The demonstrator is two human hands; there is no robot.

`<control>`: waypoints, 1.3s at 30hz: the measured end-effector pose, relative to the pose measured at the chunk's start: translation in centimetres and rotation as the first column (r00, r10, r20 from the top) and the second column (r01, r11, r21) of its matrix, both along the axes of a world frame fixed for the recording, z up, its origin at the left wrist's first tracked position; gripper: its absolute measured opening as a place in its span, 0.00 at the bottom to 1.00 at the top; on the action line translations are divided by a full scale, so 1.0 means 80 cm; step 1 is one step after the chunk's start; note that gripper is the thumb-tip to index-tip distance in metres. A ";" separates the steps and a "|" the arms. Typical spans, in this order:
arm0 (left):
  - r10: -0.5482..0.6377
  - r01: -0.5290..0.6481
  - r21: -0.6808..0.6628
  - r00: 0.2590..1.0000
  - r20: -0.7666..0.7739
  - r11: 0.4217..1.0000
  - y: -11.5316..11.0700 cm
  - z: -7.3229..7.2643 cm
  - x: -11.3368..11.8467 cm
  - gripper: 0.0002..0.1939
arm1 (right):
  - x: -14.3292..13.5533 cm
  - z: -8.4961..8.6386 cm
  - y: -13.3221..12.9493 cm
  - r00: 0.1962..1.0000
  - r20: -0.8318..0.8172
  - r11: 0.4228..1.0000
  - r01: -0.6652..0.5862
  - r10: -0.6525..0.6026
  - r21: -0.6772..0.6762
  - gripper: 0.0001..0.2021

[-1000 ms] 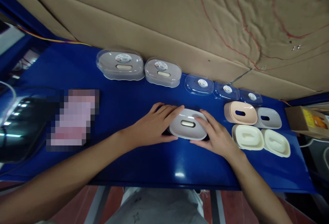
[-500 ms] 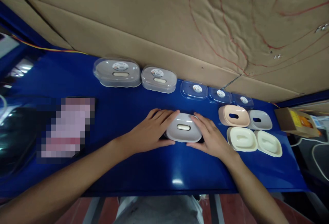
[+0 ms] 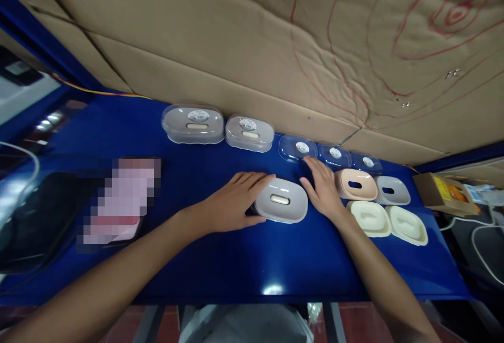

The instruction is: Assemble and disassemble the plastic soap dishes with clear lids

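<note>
A light grey oval plastic soap dish [image 3: 281, 206] sits on the blue table, a cream piece showing through its middle slot. My left hand [image 3: 236, 201] grips its left end, fingers behind and thumb in front. Apart from the dish, my right hand [image 3: 323, 188] is open, its fingertips at the near edge of a clear lid [image 3: 293, 147] with a round sticker. Two more clear lids [image 3: 334, 155] [image 3: 366, 163] lie in the same row. Right of my right hand are a peach dish [image 3: 356, 195], a grey dish [image 3: 399, 196] and two cream trays [image 3: 370, 222] [image 3: 407, 227].
Two grey dishes under clear lids [image 3: 192, 135] [image 3: 248, 143] stand along the brown cardboard wall [image 3: 197, 43]. A phone with a blurred-out screen [image 3: 122, 196] lies on the left. A small cardboard box [image 3: 444, 196] and white cables are at the far right.
My right hand has let go of the grey soap dish and moved up toward the clear lids, fingers spread. My left hand stays on the dish. The view has shifted slightly.
</note>
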State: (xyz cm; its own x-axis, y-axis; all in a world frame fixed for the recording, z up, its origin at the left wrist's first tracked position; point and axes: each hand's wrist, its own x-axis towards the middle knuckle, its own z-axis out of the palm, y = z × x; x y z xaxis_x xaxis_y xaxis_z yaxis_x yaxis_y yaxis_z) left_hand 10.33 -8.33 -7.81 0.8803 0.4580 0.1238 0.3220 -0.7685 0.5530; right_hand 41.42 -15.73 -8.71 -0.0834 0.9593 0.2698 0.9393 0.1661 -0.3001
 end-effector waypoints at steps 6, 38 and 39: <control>-0.084 0.091 -0.096 0.994 0.067 0.991 0.005 0.004 -0.004 0.52 | 0.010 0.003 -0.017 0.997 -0.071 0.993 0.041 -0.034 0.107 0.24; -0.120 0.127 -0.083 0.990 0.079 0.988 0.001 -0.002 0.003 0.47 | -0.013 0.030 -0.059 0.974 -0.138 0.971 -0.150 0.178 0.188 0.30; -0.120 0.126 -0.074 0.989 0.084 0.989 0.001 -0.004 0.003 0.47 | -0.016 0.029 -0.066 0.968 -0.143 0.966 -0.176 0.204 0.191 0.31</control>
State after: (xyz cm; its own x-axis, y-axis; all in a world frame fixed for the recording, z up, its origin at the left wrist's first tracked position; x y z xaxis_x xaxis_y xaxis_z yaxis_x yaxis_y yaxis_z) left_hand 10.61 -8.29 -8.15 0.9194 0.3580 0.1629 0.1808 -0.7524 0.6334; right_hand 40.18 -21.00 -6.37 -0.2018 0.8664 0.4568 0.8274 0.4003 -0.3939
